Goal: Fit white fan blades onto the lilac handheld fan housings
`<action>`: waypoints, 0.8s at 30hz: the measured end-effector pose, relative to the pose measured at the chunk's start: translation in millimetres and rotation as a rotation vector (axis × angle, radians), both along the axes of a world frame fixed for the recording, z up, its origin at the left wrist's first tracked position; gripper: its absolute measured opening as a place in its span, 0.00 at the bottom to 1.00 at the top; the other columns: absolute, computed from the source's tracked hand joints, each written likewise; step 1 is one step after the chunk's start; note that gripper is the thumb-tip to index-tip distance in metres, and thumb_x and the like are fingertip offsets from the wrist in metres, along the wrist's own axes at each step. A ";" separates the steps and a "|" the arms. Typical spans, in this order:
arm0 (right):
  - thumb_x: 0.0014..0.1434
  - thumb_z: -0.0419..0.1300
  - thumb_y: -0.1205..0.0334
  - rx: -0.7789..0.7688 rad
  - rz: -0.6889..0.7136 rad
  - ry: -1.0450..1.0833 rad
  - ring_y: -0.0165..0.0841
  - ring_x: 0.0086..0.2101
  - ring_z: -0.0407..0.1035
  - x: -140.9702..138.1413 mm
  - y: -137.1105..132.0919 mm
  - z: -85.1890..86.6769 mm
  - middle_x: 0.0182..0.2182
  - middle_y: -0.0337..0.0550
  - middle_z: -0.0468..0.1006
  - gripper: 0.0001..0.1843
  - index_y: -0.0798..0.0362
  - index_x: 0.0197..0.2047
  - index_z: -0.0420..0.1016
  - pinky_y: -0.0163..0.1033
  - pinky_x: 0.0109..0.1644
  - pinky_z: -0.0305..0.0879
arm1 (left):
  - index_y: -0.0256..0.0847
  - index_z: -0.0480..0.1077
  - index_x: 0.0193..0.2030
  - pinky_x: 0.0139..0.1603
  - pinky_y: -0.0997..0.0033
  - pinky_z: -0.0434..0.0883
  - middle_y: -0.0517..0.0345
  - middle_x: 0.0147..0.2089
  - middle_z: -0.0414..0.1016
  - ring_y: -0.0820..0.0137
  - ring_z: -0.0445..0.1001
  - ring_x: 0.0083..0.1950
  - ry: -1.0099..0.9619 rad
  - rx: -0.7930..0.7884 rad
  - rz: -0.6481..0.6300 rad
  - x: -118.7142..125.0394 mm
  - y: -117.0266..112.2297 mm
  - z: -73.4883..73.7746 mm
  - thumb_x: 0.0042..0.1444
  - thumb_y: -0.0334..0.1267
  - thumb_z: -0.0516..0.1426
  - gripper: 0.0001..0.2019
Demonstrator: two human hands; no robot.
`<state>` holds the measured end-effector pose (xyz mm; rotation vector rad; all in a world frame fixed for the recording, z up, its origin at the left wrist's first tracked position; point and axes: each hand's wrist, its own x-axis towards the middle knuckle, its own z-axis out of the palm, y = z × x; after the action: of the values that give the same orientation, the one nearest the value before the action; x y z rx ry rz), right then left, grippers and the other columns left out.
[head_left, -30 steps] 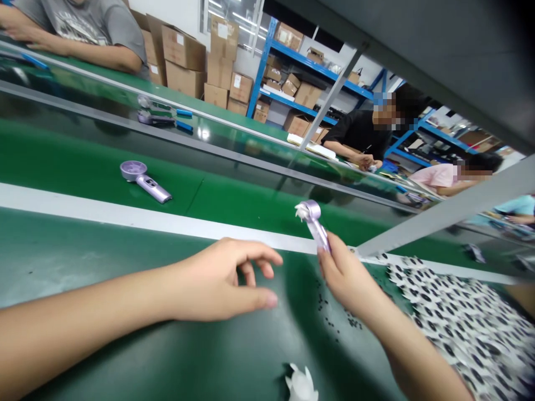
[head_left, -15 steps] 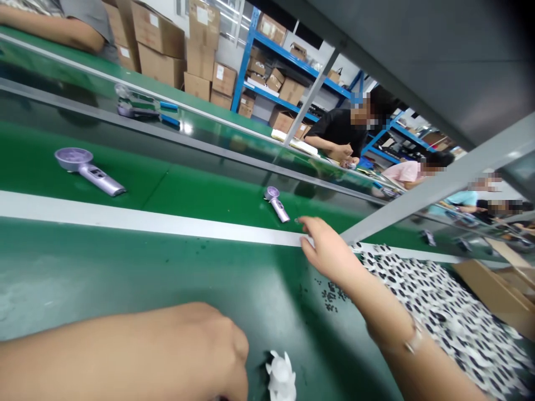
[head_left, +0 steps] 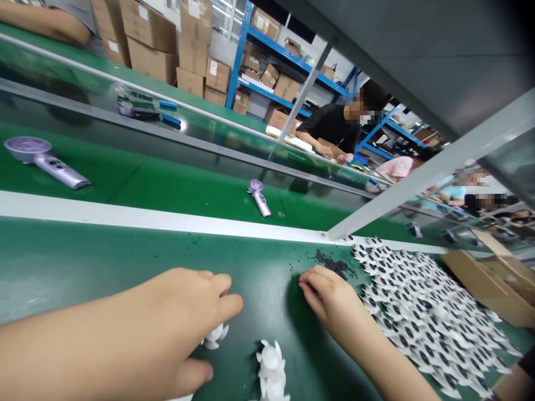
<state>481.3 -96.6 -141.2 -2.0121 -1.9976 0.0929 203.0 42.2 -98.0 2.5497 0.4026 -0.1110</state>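
My left hand (head_left: 188, 312) is low on the green bench mat (head_left: 104, 262), its fingers spread on either side of a small white plastic fan rotor (head_left: 215, 336). Another white rotor stack (head_left: 271, 370) lies just to its right. My right hand (head_left: 328, 292) rests on the mat with its fingers bunched, beside a patch of tiny black parts (head_left: 334, 263). A heap of white pieces with black dots (head_left: 426, 317) spreads to its right. Whether those fingers hold anything is hidden.
A small lilac handheld fan (head_left: 259, 197) and a larger one (head_left: 45, 165) lie on the green conveyor beyond a white strip (head_left: 167, 221). A grey metal strut (head_left: 430, 164) crosses the upper right. A cardboard box (head_left: 485, 284) stands at right, and co-workers sit across the line.
The lilac fan held in my right hand a second ago now lies on the conveyor. My right hand has drawn back onto the mat, and my left hand has moved over the white rotor.
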 end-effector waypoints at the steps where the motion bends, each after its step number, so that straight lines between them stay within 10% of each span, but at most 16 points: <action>1: 0.69 0.49 0.68 -0.005 0.003 -0.005 0.37 0.37 0.70 1.4 1.2 -0.2 0.36 0.49 0.73 0.12 0.57 0.38 0.72 0.44 0.44 0.68 | 0.42 0.77 0.43 0.39 0.63 0.66 0.50 0.39 0.73 0.55 0.75 0.42 0.050 0.016 -0.001 2.3 -1.4 1.3 0.46 0.34 0.62 0.15; 8: 0.67 0.49 0.69 0.000 -0.055 0.084 0.31 0.30 0.64 -0.2 9.1 10.4 0.31 0.42 0.68 0.09 0.55 0.34 0.64 0.37 0.34 0.63 | 0.46 0.75 0.43 0.41 0.64 0.67 0.53 0.43 0.72 0.61 0.74 0.42 0.057 -0.166 0.104 9.7 13.2 3.5 0.60 0.42 0.56 0.09; 13: 0.70 0.48 0.64 0.098 -0.051 0.514 0.29 0.32 0.67 -54.6 22.1 36.9 0.32 0.40 0.71 0.08 0.53 0.40 0.66 0.35 0.36 0.65 | 0.56 0.68 0.62 0.50 0.70 0.69 0.59 0.48 0.72 0.67 0.72 0.49 -0.191 -0.854 0.259 16.0 18.5 -15.8 0.61 0.49 0.59 0.22; 17: 0.68 0.52 0.67 0.217 0.020 0.664 0.27 0.32 0.68 -89.1 27.9 42.6 0.33 0.39 0.71 0.05 0.52 0.40 0.68 0.33 0.36 0.65 | 0.47 0.76 0.50 0.51 0.80 0.68 0.62 0.45 0.78 0.76 0.75 0.48 -0.406 -1.347 0.311 22.9 12.3 -20.3 0.60 0.42 0.64 0.12; 24: 0.66 0.53 0.72 0.370 0.029 0.612 0.24 0.40 0.73 -92.3 24.5 39.2 0.40 0.36 0.75 0.10 0.47 0.43 0.69 0.29 0.43 0.71 | 0.41 0.72 0.44 0.44 0.80 0.67 0.62 0.36 0.75 0.79 0.72 0.39 -0.449 -1.458 0.367 23.2 6.2 -23.1 0.59 0.42 0.65 0.12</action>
<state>389.0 -72.1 -102.0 -1.4896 -1.5198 0.2845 226.2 48.4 -121.1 0.9973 0.3783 0.2302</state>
